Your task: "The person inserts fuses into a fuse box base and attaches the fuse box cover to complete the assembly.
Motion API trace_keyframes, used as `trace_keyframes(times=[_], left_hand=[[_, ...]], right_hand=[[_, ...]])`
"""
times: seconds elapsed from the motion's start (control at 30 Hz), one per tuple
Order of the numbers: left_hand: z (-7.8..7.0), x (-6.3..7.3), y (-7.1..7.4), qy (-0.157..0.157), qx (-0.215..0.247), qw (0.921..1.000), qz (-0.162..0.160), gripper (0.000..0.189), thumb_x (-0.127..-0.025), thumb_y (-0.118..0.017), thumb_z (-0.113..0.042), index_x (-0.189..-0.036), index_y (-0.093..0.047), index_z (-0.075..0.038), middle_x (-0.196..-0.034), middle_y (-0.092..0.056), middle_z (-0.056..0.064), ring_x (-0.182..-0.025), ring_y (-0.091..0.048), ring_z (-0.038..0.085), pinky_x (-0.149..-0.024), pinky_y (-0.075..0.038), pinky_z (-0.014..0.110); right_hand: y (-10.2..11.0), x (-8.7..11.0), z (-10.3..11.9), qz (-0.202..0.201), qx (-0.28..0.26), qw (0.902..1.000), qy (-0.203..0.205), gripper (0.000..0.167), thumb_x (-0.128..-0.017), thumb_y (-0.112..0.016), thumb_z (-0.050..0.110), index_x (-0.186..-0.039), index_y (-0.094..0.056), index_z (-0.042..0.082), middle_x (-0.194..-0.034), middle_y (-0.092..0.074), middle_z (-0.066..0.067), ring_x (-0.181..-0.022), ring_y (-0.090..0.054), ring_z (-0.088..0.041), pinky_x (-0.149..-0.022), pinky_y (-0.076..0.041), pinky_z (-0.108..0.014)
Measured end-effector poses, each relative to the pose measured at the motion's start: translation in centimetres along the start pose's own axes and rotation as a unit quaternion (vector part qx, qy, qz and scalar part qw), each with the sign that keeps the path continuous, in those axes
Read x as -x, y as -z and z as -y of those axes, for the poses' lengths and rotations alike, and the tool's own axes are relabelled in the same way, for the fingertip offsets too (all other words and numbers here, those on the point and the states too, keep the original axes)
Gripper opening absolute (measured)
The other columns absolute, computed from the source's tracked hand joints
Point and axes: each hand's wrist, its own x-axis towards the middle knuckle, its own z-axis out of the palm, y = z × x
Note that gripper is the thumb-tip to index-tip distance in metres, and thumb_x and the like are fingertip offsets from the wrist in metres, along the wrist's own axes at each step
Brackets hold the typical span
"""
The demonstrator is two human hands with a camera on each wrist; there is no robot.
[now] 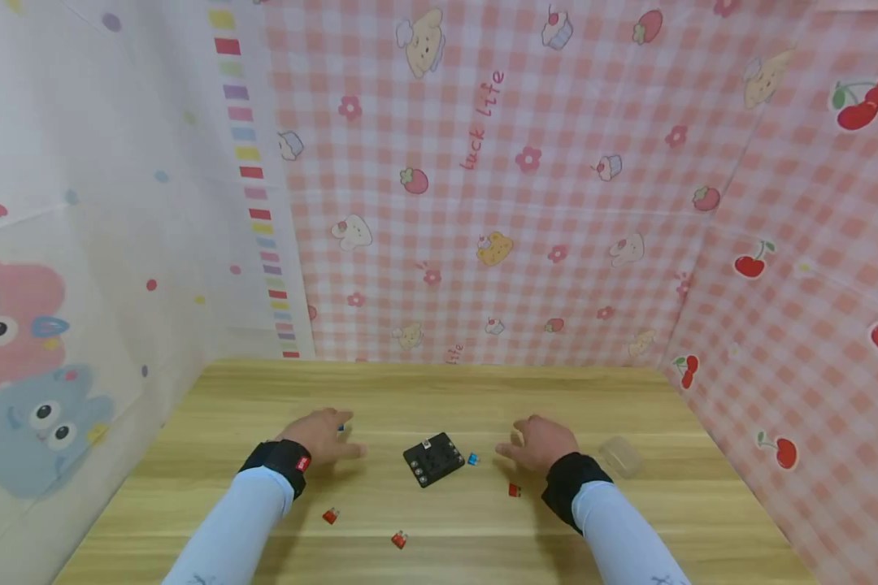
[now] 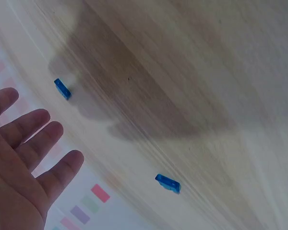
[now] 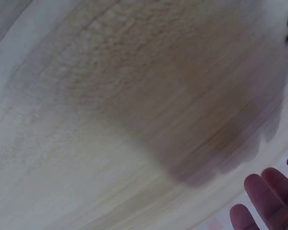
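Observation:
My left hand (image 1: 323, 437) hovers over the left of the table with its fingers spread, holding nothing. Two blue blade fuses (image 2: 62, 89) lie below it in the left wrist view; in the head view a blue fuse (image 1: 341, 427) peeks out beside the fingers. My right hand (image 1: 543, 444), also spread and bare, is over the right side. A blue blade fuse (image 1: 473, 460) and a red blade fuse (image 1: 515, 490) lie near it. Between the hands sits a black fuse block (image 1: 434, 460) with metal screw terminals along its left side.
Two more red blade fuses, one at the left (image 1: 331, 515) and another front middle (image 1: 400, 539), lie on the wooden table (image 1: 468, 398). A clear plastic cover (image 1: 620, 457) rests right of my right wrist. Patterned cloth (image 1: 483, 203) hangs behind and at both sides.

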Motion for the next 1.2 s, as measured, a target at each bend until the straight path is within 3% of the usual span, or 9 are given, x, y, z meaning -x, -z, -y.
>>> trace_keyframes(times=[0.33, 0.77, 1.03, 1.2], left_hand=[[-0.1, -0.1, -1.0, -0.009, 0.017, 0.9998, 0.010, 0.078, -0.086, -0.070, -0.054, -0.140, -0.052, -0.002, -0.137, -0.053, 0.026, -0.129, -0.047, 0.043, -0.104, -0.037, 0.056], [-2.9, 0.1, -0.4, -0.026, 0.007, 0.9994, 0.023, 0.077, -0.086, -0.069, -0.056, -0.140, -0.053, -0.003, -0.137, -0.054, 0.025, -0.129, -0.048, 0.042, -0.104, -0.037, 0.055], [-3.2, 0.3, -0.7, -0.005, 0.019, 0.9990, 0.041, 0.078, -0.085, -0.069, -0.058, -0.140, -0.053, -0.005, -0.137, -0.055, 0.022, -0.130, -0.047, 0.040, -0.104, -0.037, 0.055], [-3.3, 0.3, -1.1, -0.008, 0.022, 0.9988, 0.043, 0.078, -0.086, -0.067, -0.058, -0.142, -0.052, -0.005, -0.139, -0.053, 0.023, -0.133, -0.044, 0.043, -0.106, -0.034, 0.056]], right_hand=[[-0.2, 0.5, 0.9, 0.012, -0.013, 0.9997, 0.016, 0.056, -0.091, -0.065, 0.051, -0.121, -0.068, 0.004, -0.114, -0.070, -0.012, -0.109, -0.063, -0.034, -0.094, -0.047, -0.049], [0.1, 0.8, 1.6, 0.015, -0.012, 0.9998, 0.009, 0.051, -0.091, -0.066, 0.050, -0.115, -0.072, 0.006, -0.112, -0.071, -0.009, -0.107, -0.064, -0.032, -0.092, -0.048, -0.048], [0.2, 1.1, 2.2, 0.023, -0.019, 0.9995, 0.010, 0.046, -0.091, -0.068, 0.046, -0.111, -0.073, 0.005, -0.108, -0.072, -0.009, -0.103, -0.066, -0.031, -0.089, -0.050, -0.047], [0.0, 1.2, 2.6, 0.021, -0.018, 0.9996, 0.003, 0.044, -0.090, -0.069, 0.045, -0.110, -0.074, 0.005, -0.107, -0.072, -0.009, -0.103, -0.065, -0.030, -0.090, -0.050, -0.047]])
